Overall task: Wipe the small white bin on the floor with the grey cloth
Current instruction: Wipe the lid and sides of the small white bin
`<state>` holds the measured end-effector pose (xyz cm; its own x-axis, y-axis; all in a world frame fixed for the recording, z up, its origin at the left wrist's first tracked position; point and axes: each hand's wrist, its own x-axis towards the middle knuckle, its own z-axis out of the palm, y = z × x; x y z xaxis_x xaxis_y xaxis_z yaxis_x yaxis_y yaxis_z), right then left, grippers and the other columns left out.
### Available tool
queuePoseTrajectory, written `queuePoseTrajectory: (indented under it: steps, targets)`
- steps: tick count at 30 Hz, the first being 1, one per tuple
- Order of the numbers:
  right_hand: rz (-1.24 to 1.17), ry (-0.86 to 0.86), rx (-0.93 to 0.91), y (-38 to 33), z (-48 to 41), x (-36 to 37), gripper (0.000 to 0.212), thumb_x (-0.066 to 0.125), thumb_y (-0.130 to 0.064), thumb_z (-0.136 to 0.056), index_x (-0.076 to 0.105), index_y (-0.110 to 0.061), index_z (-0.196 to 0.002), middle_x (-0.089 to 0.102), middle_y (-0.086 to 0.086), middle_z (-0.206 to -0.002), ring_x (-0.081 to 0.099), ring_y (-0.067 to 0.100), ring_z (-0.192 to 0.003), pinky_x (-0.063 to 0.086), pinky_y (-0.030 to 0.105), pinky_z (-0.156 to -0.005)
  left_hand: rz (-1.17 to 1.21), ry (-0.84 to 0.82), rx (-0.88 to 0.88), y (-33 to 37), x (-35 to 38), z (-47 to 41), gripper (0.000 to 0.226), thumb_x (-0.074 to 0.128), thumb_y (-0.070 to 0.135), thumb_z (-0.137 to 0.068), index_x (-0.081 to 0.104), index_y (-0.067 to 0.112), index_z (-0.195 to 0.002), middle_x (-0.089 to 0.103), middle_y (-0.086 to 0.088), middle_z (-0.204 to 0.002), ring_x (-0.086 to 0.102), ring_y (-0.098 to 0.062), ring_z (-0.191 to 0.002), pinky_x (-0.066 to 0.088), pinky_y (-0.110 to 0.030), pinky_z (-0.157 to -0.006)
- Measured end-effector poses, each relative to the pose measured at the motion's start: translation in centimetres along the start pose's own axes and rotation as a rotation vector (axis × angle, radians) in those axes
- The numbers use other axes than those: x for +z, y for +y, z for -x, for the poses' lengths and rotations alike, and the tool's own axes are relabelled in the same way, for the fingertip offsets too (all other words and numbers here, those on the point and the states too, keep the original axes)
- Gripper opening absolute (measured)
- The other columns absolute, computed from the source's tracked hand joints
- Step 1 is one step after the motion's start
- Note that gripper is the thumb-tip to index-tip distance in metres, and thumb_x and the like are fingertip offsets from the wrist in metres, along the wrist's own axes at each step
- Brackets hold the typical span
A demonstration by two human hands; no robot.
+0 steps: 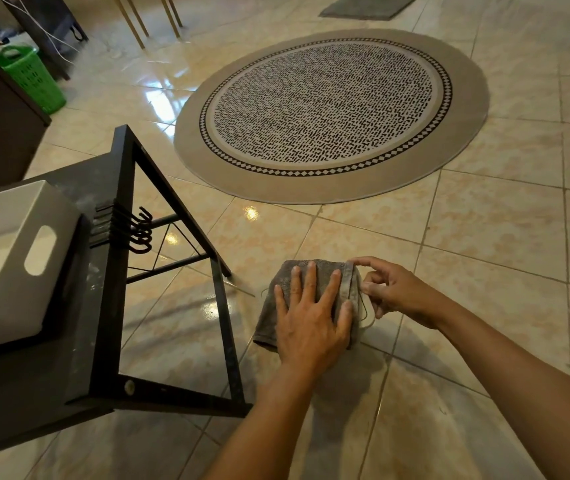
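Observation:
The grey cloth (269, 306) is draped over the small white bin (363, 311) on the tiled floor. Only a sliver of the bin's white side with a handle slot shows at the cloth's right edge. My left hand (311, 320) lies flat on the cloth with fingers spread, pressing it down onto the bin. My right hand (394, 292) is at the bin's right side. Its thumb and bent fingers rest against the bin's edge and the cloth's hem, and its index finger is stretched out above.
A dark metal-framed table (117, 306) stands close on the left, carrying a larger white box (6, 258) and several black hooks (138, 230). A round patterned rug (332, 112) lies ahead. Further back are a green basket (30, 77) at far left and a grey mat (366, 6).

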<state>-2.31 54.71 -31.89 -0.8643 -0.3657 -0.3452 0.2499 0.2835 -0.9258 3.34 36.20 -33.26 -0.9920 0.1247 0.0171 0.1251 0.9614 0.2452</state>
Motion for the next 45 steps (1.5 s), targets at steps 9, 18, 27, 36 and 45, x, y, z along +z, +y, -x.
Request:
queuePoseTrajectory:
  steps: [9,18,27,36,45]
  targets:
    - [-0.018,-0.008,0.033,-0.1,-0.4,-0.1,0.048,0.053,-0.005,-0.099,0.05,-0.029,-0.141,0.056,0.013,-0.083,0.061,0.018,-0.068,0.055,0.025,-0.057,0.013,0.027,-0.161,0.2,0.6,1.5,0.057,0.023,0.056,-0.099,0.009,0.043,-0.153,-0.004,-0.001,-0.163,-0.016,-0.024,-0.148,-0.012,-0.052,-0.117]
    - [-0.046,0.018,0.008,-0.5,-0.5,0.4,0.046,0.053,0.0,-0.098,0.049,-0.021,-0.139,0.059,0.014,-0.08,0.064,0.016,-0.064,0.057,0.028,-0.062,0.013,-0.023,-0.256,0.5,0.0,-1.1,0.06,0.021,0.053,-0.098,0.0,0.042,-0.152,-0.007,-0.003,-0.164,-0.017,-0.025,-0.148,-0.015,-0.055,-0.114]
    - [-0.032,0.017,0.005,-0.5,-0.5,-0.3,0.05,0.05,0.005,-0.096,0.049,-0.018,-0.139,0.057,0.013,-0.077,0.062,0.018,-0.063,0.057,0.028,-0.058,0.003,-0.051,-0.173,3.2,0.2,-1.4,0.061,0.019,0.055,-0.097,-0.002,0.042,-0.153,-0.01,-0.002,-0.164,-0.019,-0.026,-0.147,-0.015,-0.057,-0.115]
    - [-0.014,-0.003,0.005,-0.4,-1.0,-0.5,0.046,0.052,0.003,-0.096,0.051,-0.019,-0.136,0.059,0.009,-0.075,0.062,0.013,-0.06,0.055,0.028,-0.059,-0.002,-0.029,-0.224,1.9,0.0,0.8,0.062,0.018,0.054,-0.096,-0.002,0.042,-0.153,-0.011,-0.003,-0.163,-0.021,-0.027,-0.147,-0.017,-0.057,-0.113]
    - [-0.036,0.049,0.004,-0.3,-0.8,-0.4,0.048,0.052,0.002,-0.096,0.049,-0.019,-0.139,0.058,0.014,-0.079,0.061,0.018,-0.062,0.055,0.026,-0.057,0.033,-0.014,-0.325,1.0,0.1,-1.3,0.063,0.019,0.054,-0.095,-0.003,0.041,-0.153,-0.011,-0.002,-0.164,-0.02,-0.025,-0.147,-0.02,-0.056,-0.111]
